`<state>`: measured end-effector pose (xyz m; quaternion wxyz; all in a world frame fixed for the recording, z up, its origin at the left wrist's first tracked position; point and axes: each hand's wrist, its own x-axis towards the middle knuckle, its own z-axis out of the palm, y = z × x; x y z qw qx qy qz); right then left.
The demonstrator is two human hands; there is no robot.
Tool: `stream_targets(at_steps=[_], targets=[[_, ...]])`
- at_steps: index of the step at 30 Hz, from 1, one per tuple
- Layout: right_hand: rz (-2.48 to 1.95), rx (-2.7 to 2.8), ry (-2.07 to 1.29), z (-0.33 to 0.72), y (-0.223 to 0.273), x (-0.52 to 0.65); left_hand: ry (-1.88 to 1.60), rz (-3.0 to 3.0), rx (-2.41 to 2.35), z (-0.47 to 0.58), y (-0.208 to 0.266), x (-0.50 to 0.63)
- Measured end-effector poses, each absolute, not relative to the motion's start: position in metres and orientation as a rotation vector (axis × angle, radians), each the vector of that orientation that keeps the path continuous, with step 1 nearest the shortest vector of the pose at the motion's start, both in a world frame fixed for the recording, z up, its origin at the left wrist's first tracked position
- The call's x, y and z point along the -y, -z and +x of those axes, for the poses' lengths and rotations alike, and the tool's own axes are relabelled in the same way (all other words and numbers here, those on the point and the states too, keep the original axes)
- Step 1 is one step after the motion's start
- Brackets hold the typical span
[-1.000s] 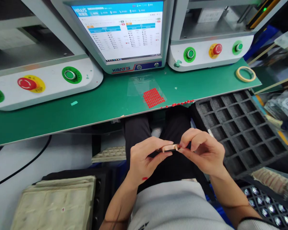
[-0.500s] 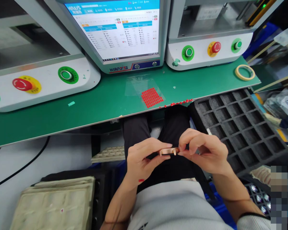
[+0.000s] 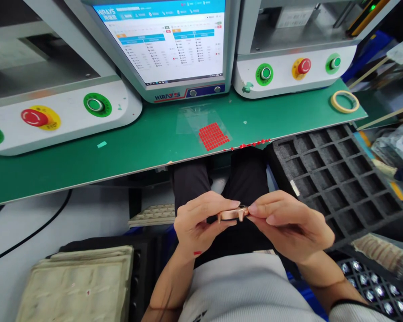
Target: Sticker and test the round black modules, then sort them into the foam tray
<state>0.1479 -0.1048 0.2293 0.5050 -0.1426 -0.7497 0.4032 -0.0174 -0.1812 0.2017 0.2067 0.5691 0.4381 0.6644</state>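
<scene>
A rose-gold watch case (image 3: 229, 215) with lugs is held edge-on above my lap. My left hand (image 3: 198, 220) grips it from the left, fingers along the top and thumb beneath. At the case's right end, the fingertips of my right hand (image 3: 290, 223) are pinched together against its side. Those fingertips hide whatever small part lies between them. A bit of red sticker clings to my left wrist.
On the green bench (image 3: 147, 147) lie a sheet of red stickers (image 3: 214, 136) and a tape roll (image 3: 345, 102). Button-fronted machines flank a monitor (image 3: 164, 49). A black foam tray (image 3: 339, 174) sits at right, stacked cream trays (image 3: 77, 286) at lower left. Another person's ripped trouser leg (image 3: 381, 255) shows at right.
My right hand has turned and its fingers have closed in on the case's right end, covering the small knob seen there before. The case has tilted slightly in my left hand.
</scene>
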Motion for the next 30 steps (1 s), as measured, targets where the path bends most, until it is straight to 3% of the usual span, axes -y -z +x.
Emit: stream_targets(at_steps=[17, 22, 26, 30], targets=[[-0.426, 2.083, -0.634, 0.141, -0.242, 0.108, -1.831, 1.379, -1.725, 0.001, -0.21, 0.186], [-0.398, 1.949, -1.009, 0.135, -0.238, 0.118, -2.044, 1.034, -1.937, -0.007, -0.204, 0.172], [-0.54, 1.648, -1.439, 0.127, -0.232, 0.126, -1.834, 1.34, -2.05, -0.01, -0.206, 0.166], [-0.571, 1.68, -1.636, 0.118, -0.232, 0.131, -1.703, 1.65, -2.233, -0.01, -0.212, 0.165]])
